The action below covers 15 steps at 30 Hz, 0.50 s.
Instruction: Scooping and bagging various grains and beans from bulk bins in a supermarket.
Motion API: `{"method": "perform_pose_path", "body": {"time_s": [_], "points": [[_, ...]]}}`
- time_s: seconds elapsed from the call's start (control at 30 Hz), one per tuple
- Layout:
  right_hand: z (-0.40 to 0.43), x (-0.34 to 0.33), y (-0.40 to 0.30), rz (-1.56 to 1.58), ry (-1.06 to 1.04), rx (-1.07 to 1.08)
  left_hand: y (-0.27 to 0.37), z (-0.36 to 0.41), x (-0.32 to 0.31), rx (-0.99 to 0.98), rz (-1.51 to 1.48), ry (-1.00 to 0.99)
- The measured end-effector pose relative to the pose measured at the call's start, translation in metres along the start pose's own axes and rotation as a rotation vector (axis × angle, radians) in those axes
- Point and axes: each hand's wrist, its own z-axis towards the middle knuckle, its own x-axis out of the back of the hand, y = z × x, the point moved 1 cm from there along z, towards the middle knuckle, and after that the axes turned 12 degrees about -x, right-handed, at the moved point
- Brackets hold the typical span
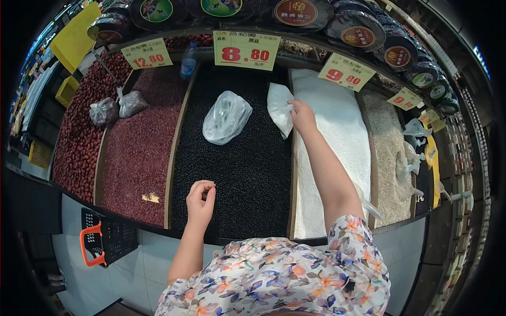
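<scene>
My right hand (pixel 303 114) grips the gathered side of a clear plastic bag of white grain (pixel 280 108), over the divider between the black beans (pixel 237 173) and the white grain in bulk (pixel 330 150). My left hand (pixel 201 203) is above the near left part of the black beans, its fingers curled towards the thumb; whether something small is between them cannot be told. A bunched clear plastic bag (pixel 227 117) lies on the black beans between the hands and the far edge.
Small red beans (pixel 138 166) and red dates (pixel 81 150) fill bins at the left, with two tied bags (pixel 132 103) on them. A plastic bottle (pixel 188 61) stands behind. Price signs (pixel 247 51) hang below round dark packages (pixel 298 14). A black shopping basket (pixel 118 239) is at lower left.
</scene>
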Motion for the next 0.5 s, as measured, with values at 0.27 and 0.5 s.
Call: {"method": "perform_pose_path", "body": {"time_s": [0.27,0.5], "points": [[-0.137,-0.001,-0.029,-0.048,0.116,0.184,-0.039,0.088,-0.006,-0.156,0.270,0.011],[-0.207,-0.016,-0.026,-0.074,0.060,0.140,-0.083,0.167,-0.033,-0.069,0.529,-0.092]]}}
